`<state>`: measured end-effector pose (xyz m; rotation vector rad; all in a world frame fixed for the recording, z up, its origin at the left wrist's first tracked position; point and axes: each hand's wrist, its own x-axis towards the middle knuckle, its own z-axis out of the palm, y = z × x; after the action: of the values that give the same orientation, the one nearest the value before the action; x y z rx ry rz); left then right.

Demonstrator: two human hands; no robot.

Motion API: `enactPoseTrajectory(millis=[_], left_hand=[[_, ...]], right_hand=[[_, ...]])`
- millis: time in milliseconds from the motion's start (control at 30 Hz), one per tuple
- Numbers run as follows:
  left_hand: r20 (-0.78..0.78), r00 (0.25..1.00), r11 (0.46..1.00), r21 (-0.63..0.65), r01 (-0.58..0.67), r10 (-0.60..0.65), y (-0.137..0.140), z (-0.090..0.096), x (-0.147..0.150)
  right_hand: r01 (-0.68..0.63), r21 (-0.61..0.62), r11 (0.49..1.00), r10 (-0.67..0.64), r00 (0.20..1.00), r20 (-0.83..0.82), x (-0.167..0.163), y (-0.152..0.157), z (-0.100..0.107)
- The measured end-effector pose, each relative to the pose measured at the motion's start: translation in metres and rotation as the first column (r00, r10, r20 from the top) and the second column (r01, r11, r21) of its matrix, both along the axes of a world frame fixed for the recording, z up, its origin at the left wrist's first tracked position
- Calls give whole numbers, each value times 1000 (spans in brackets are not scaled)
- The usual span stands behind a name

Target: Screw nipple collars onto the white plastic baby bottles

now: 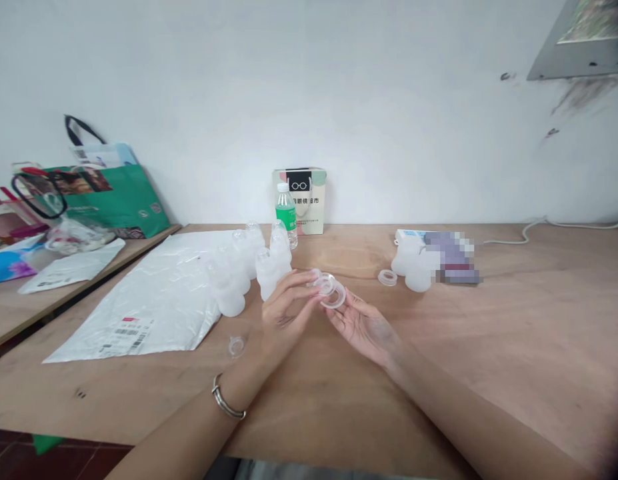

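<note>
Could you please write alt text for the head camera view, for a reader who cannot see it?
Two bare hands, the left hand and right hand, together hold a clear plastic ring above a wooden table. Behind them stand frosted plastic bottles on a white plastic mailer bag; a green-labelled water bottle and a small carton are by the wall.

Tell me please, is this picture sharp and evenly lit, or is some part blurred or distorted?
Head view: soft, even light, faint shadows; both hands, left hand and right hand, and the clear ring are fairly sharp; a pixelated patch hides one item; the table edge bends from wide-angle distortion; the lower right corner darkens.
</note>
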<state>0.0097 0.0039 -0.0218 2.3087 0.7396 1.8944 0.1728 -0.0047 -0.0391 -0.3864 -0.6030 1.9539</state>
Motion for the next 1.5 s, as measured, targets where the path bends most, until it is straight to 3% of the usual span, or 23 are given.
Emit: enactPoseTrajectory(millis=[67, 233, 500, 700, 833, 933, 1067, 1300, 1500], left_hand=[[-9, 1000, 1000, 31, -1, 1, -2, -1, 1], [-85, 996, 996, -84, -29, 21, -4, -3, 3], [-363, 932, 991, -122, -60, 12, -4, -3, -1], [-307, 951, 992, -101, -74, 40, -6, -5, 3], [-262, 963, 967, -227, -119, 57, -10, -3, 7], [-314, 949, 950, -285, -130, 36, -13, 0, 8], [-330, 943, 965, -232, -120, 37, -13, 2, 8], [-306, 935, 945, -213, -250, 179, -13, 6, 4], [-281, 955, 979, -150, -139, 93, -23, 9, 9]], right_hand=[[-15, 14, 1000, 15, 1000, -1, 0, 0, -1], [5, 3, 1000, -5, 1000, 5, -1, -1, -2], [25, 73, 997, -31, 996, 80, 1, 2, -4], [65, 42, 997, -70, 988, 140, -1, 2, -10], [110, 68, 992, -121, 973, 196, -2, 4, -13], [137, 82, 987, -152, 964, 217, -2, 5, -14], [117, 83, 990, -134, 960, 247, -3, 5, -14], [113, 94, 989, -135, 952, 274, -7, 1, -16], [117, 98, 988, -142, 938, 316, -4, 2, -11]])
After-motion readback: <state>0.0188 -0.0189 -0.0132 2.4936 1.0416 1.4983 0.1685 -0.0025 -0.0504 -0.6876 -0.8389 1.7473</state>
